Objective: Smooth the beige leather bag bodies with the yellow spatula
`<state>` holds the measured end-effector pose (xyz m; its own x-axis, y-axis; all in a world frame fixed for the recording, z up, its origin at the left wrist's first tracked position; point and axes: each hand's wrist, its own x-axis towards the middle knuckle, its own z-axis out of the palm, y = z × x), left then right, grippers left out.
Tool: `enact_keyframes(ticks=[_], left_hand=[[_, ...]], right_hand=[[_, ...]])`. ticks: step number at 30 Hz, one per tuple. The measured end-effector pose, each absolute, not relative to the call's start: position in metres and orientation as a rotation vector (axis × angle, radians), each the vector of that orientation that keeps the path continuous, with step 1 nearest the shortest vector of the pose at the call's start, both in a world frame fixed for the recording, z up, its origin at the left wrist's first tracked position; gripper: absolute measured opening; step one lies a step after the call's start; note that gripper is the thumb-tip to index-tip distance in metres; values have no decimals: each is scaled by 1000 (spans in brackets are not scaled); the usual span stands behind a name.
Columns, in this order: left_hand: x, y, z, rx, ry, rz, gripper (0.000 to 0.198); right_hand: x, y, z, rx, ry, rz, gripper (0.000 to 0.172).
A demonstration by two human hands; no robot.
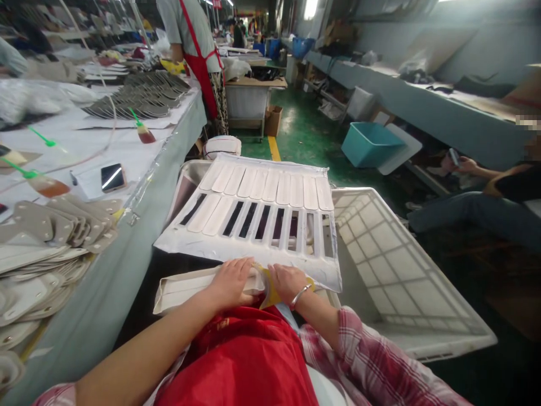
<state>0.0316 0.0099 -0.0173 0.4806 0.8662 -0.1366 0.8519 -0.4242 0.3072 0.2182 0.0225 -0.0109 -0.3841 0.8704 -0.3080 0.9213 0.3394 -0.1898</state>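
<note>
My left hand [234, 282] lies closed over the right end of a long cream-coloured piece [186, 287], which looks like a bundle of flat strips; its underside is hidden. Just beside it, my right hand [289, 283] is closed on a yellow piece [273, 293] that looks like tape, curved at its left edge. The two hands are close together above my red apron [253, 355]. Beyond them lies a white slotted board [249, 242], tilted, with pale rounded strips [270, 186] filling its far row. Several slots in the near row are open and dark.
A white plastic crate [393, 270] stands at the right. Along the left runs a worktable [143, 197] with stacked pale parts [46, 276], glue bottles [46, 183] and a phone [112, 177]. A person in a red apron stands ahead; another sits at the right. A teal bin [367, 145] is farther off.
</note>
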Motion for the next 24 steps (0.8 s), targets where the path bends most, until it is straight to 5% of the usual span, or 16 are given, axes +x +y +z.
enact_keyframes(ticks=[8, 15, 24], left_hand=[[28, 10, -24, 2450, 1386, 247, 100], [24, 12, -27, 2475, 1331, 277, 91], [26, 3, -23, 2520, 1428, 192, 83]], right_hand=[[206, 19, -13, 1791, 2350, -552, 48], [198, 18, -13, 1883, 2269, -529, 50], [206, 18, -27, 2170, 2148, -1011, 54]])
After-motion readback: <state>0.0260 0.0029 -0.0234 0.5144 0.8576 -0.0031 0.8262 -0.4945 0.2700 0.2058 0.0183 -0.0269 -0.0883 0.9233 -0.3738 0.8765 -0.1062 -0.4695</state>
